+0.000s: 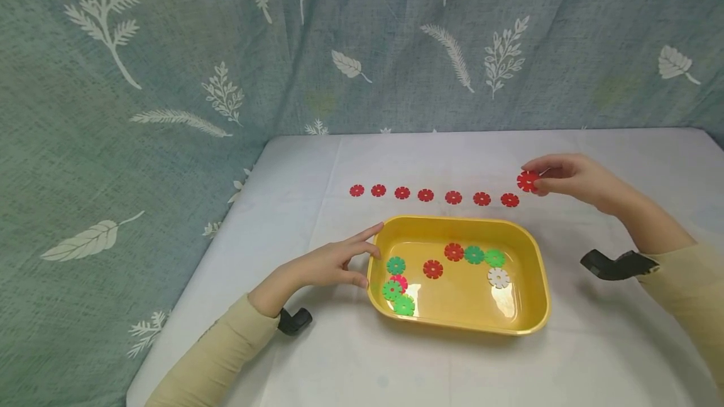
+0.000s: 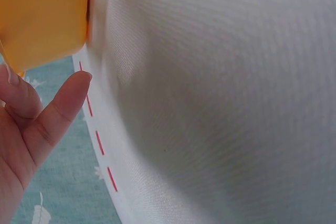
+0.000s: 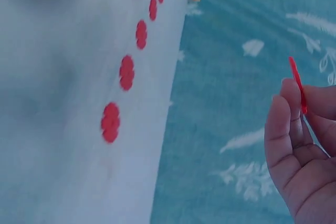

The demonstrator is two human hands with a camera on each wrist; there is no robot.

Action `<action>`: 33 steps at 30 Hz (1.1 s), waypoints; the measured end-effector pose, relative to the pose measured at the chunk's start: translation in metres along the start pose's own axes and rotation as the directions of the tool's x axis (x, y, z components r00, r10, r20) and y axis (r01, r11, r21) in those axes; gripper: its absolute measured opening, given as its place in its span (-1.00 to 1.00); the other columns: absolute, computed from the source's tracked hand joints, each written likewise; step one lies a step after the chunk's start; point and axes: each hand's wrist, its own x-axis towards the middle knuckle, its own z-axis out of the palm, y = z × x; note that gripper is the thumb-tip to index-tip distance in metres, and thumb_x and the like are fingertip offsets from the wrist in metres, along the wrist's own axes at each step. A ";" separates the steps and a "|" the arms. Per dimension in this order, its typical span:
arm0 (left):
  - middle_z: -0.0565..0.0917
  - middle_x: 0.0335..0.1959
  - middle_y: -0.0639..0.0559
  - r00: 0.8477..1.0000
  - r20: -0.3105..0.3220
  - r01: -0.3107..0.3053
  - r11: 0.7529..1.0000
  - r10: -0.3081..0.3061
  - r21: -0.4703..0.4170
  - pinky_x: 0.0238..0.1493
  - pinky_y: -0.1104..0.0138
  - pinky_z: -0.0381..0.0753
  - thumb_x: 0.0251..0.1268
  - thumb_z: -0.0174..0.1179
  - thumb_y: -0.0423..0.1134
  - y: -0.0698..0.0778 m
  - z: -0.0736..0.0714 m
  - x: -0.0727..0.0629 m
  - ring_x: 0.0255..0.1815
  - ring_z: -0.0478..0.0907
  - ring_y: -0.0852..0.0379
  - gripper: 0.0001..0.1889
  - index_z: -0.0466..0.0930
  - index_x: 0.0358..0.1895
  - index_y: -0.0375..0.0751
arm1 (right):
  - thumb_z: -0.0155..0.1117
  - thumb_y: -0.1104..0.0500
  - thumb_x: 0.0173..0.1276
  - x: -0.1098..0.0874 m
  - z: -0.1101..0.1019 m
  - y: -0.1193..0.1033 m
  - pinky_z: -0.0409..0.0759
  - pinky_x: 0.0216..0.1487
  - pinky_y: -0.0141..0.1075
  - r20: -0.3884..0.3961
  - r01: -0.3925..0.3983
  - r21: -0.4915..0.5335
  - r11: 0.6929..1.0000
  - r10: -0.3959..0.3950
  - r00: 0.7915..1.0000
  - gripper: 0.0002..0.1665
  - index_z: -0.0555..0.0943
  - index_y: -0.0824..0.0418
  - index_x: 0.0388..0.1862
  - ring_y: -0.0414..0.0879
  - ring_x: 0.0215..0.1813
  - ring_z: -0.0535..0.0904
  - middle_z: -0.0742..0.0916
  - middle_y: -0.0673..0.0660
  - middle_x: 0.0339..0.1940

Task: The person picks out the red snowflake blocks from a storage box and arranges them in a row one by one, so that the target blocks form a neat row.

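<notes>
My right hand (image 1: pixel 585 182) pinches a red notched plastic disc (image 1: pixel 527 181) between thumb and fingertips, off the right end of a row of red discs. Seen edge-on in the right wrist view, the held disc (image 3: pixel 297 85) looks like a thin strip. Several matching red discs (image 1: pixel 425 195) lie spaced out in that row behind a yellow tub (image 1: pixel 458 328). At the tub's left rim rests my left hand (image 1: pixel 330 261), fingers spread and fairly straight. Its thumb (image 2: pixel 60 108) points towards the tub's side in the left wrist view.
Inside the tub lie loose discs: red ones (image 1: pixel 433 269), green ones (image 1: pixel 404 305), a white one (image 1: pixel 499 278) and a pink one partly covered by green. A white cloth (image 1: pixel 317 357) covers the table. Behind and at left hangs a leaf-patterned green-blue curtain (image 1: pixel 186 36).
</notes>
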 end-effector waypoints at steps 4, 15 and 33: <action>-0.10 0.48 0.25 1.000 0.000 -0.003 1.000 0.003 0.002 -0.38 0.42 0.44 0.02 0.27 0.07 0.001 -0.001 -0.001 0.05 0.35 0.10 -0.53 0.41 0.04 0.12 | 0.14 0.09 0.33 -0.005 -0.003 0.012 0.50 -0.19 -0.52 -0.055 -0.064 -0.016 0.998 0.064 0.996 -0.49 0.38 0.32 0.19 -0.18 -0.23 0.58 0.66 0.00 -0.20; -0.09 0.48 0.24 1.000 -0.002 -0.005 1.000 0.005 0.014 -0.40 0.44 0.42 0.02 0.27 0.07 0.001 -0.001 -0.001 0.01 0.38 0.11 -0.53 0.41 0.03 0.13 | 0.15 0.01 0.32 -0.006 -0.007 0.043 0.49 -0.14 -0.47 -0.095 -0.147 -0.003 0.989 0.146 0.985 -0.42 0.36 0.30 0.22 -0.31 -0.26 0.54 0.63 -0.24 -0.31; -0.10 0.47 0.26 1.000 0.000 -0.005 1.000 0.005 0.005 -0.42 0.44 0.40 0.03 0.26 0.08 0.001 -0.001 -0.001 -0.03 0.39 0.12 -0.53 0.41 0.04 0.13 | 0.10 -0.01 0.35 0.013 0.003 0.085 0.34 0.17 0.08 -0.002 -0.273 0.000 0.962 0.273 0.962 -0.35 0.26 0.36 0.27 0.15 0.07 0.35 0.41 0.40 0.18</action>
